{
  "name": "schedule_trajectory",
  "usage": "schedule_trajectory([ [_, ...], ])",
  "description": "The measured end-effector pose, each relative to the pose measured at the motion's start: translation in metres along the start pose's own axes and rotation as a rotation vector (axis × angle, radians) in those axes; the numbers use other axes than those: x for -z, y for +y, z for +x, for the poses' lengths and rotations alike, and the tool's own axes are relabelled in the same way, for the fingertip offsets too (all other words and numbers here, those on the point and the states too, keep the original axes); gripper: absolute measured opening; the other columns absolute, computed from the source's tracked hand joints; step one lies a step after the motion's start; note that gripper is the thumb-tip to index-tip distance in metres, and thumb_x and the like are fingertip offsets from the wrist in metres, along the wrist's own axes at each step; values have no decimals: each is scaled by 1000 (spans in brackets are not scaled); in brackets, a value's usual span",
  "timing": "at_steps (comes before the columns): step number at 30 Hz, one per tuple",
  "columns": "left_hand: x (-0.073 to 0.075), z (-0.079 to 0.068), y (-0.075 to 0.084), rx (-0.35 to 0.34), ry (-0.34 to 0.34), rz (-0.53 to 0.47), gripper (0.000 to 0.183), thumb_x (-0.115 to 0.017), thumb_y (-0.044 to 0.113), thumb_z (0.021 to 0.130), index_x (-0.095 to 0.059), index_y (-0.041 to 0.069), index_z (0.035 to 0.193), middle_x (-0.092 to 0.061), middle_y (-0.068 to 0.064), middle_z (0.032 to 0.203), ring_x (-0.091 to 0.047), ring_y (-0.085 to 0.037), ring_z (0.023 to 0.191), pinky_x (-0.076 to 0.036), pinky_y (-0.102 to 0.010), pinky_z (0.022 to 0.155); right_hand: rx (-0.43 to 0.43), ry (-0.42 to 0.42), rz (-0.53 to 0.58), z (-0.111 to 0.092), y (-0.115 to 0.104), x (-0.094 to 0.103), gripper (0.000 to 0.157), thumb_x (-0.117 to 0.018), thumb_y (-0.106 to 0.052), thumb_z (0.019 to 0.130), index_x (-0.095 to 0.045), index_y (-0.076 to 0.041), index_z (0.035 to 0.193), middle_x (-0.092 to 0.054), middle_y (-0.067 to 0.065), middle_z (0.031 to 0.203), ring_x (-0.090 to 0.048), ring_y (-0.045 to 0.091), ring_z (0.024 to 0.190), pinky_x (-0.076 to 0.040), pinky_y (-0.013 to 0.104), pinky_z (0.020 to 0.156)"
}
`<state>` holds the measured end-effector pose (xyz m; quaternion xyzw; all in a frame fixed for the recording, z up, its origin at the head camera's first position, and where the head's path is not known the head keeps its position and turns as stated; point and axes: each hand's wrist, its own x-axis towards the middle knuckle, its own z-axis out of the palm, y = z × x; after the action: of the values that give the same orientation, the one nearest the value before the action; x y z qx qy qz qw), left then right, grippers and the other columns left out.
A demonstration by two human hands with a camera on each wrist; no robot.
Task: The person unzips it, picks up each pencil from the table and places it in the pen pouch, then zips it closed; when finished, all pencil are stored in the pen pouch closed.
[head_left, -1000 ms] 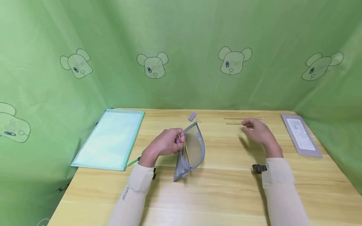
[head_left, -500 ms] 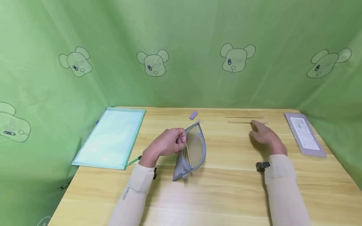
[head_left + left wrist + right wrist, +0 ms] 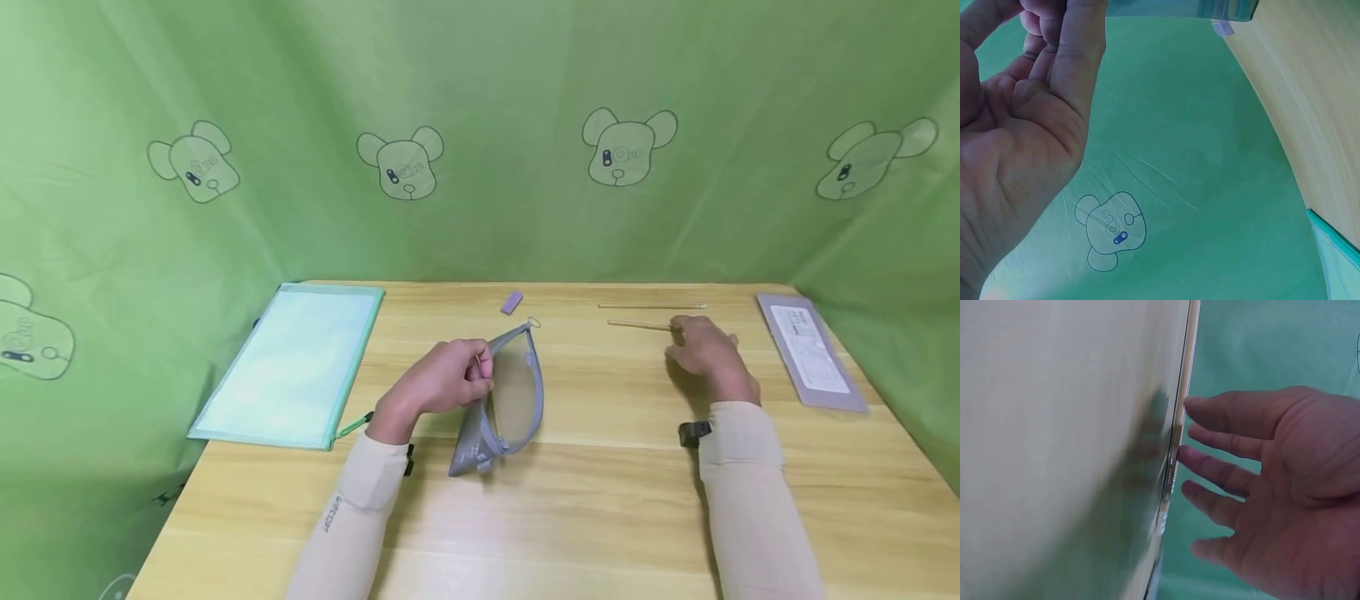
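Note:
My left hand (image 3: 446, 375) pinches the near-left rim of a grey see-through zip pouch (image 3: 517, 400), whose mouth gapes to the right. In the left wrist view the fingers are curled, and a strip of the pouch (image 3: 1179, 7) shows at the top. At the back right, my right hand (image 3: 708, 354) takes hold of the nearer of two thin wooden pencils (image 3: 637, 324) with thumb and fingertips. That pencil slants slightly, its right part hidden by the hand. In the right wrist view its printed end (image 3: 1169, 478) runs along the fingertips. The second pencil (image 3: 648, 306) lies just behind.
A small purple eraser-like block (image 3: 512, 302) lies behind the pouch. A mint-edged zip folder (image 3: 296, 362) covers the left side of the wooden table (image 3: 585, 525). At the right edge lies a flat mauve packet with a white label (image 3: 810, 350). Green curtains surround the table.
My right hand has moved right along the nearer pencil and onto its right end; that pencil now tilts slightly. My left hand keeps holding the pouch, whose lower end has shifted a little left.

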<state>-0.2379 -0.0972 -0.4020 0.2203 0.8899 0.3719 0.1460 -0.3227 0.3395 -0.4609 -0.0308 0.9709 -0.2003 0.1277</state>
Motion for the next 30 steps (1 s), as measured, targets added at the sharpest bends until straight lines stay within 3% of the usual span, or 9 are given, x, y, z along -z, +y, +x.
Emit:
schedule_trajectory([
  [2,0,0,0,-2,-1,2,12,-73,5,99,-63,11,96,-64,1,77,-57,-10,68,-50,-22,64,-19,4,-13,-2,-1,2,65,-54,-11,95,-38,10,155,-36,44,157,-30,68,146,-15,91,114],
  [8,2,-1,2,6,-5,-3,12,-73,5,99,-63,11,97,-64,0,78,-58,-11,68,-51,-23,63,-40,-47,38,-10,-2,3,63,-61,-7,89,-45,7,149,-49,39,151,-47,61,138,-40,76,113],
  [15,3,-3,3,13,0,0,12,-73,5,99,-62,12,96,-64,-1,79,-58,-12,69,-52,-24,63,1,-92,135,-16,-14,-2,57,-72,-9,92,-53,9,142,-58,38,138,-59,49,121,-50,64,105],
  [23,4,-4,3,-4,13,22,13,-72,6,99,-62,12,96,-64,-1,81,-58,-12,70,-51,-23,64,7,-139,208,-17,-18,-8,51,-71,-20,102,-53,9,140,-66,10,102,-63,23,93,-51,33,83],
  [30,5,-4,2,-15,5,14,13,-72,5,100,-61,12,95,-63,-1,79,-57,-12,68,-51,-23,61,34,-134,226,-25,-11,-7,48,-63,-21,106,-53,12,138,-69,16,107,-65,22,95,-54,31,83],
])
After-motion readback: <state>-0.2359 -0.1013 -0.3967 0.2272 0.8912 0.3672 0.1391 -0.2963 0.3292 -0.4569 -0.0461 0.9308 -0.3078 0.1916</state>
